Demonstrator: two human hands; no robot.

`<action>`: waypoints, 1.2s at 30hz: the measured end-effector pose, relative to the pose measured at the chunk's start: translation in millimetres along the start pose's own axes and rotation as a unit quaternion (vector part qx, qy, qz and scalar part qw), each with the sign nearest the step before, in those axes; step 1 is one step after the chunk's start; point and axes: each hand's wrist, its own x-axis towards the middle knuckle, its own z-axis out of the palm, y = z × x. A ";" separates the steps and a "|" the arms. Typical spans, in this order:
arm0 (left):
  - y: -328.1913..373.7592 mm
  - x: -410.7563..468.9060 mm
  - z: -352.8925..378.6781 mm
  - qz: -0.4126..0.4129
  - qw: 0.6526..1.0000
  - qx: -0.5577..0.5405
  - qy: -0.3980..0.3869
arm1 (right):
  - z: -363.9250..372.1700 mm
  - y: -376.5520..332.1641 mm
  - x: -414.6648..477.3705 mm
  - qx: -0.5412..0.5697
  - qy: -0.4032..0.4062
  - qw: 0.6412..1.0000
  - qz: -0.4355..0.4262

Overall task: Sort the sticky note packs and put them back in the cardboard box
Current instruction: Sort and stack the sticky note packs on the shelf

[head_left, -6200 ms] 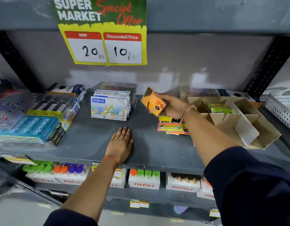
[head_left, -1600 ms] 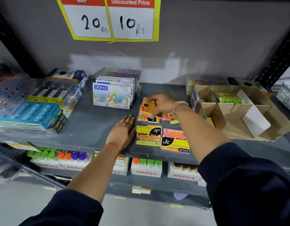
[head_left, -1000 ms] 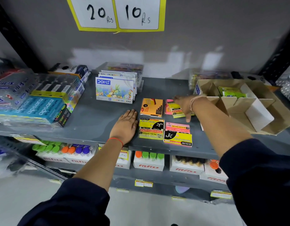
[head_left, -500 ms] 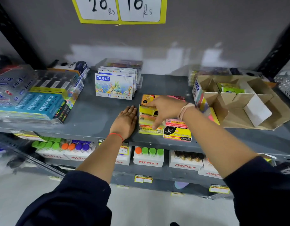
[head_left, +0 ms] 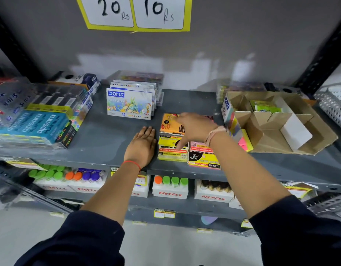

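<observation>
Left hand (head_left: 142,145) flat, empty; right hand (head_left: 192,129) open over sticky note packs (head_left: 172,150). Light, slick; pinch edges.

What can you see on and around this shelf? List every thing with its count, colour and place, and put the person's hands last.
Sticky note packs: several, count unclear; orange, yellow, pink; middle of shelf.
Cardboard box: one, brown, right of shelf, green packs in a back compartment.
DOMS boxes: a row, count unclear, white and blue, upright at back.
Apsara packs: stacked, teal, left of shelf.
Fitfizz boxes: several, white, lower shelf.
Price sign: one, yellow and white, on wall.
Shelf: one, grey.
Left hand: flat on shelf, beside the packs.
Right hand: over the packs, fingers spread.
</observation>
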 end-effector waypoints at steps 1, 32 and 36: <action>0.0 0.0 0.0 -0.001 1.000 0.001 -0.002 | -6.9 11.6 3.7 0.010 0.012 1.000 0.019; 18.4 -5.7 -3.5 -0.018 0.996 0.072 -0.053 | 35.8 39.7 -73.4 0.100 -0.086 0.988 0.086; 21.9 -6.8 -3.5 -0.020 0.995 0.074 -0.058 | 39.0 47.7 -75.3 0.091 -0.039 0.992 0.082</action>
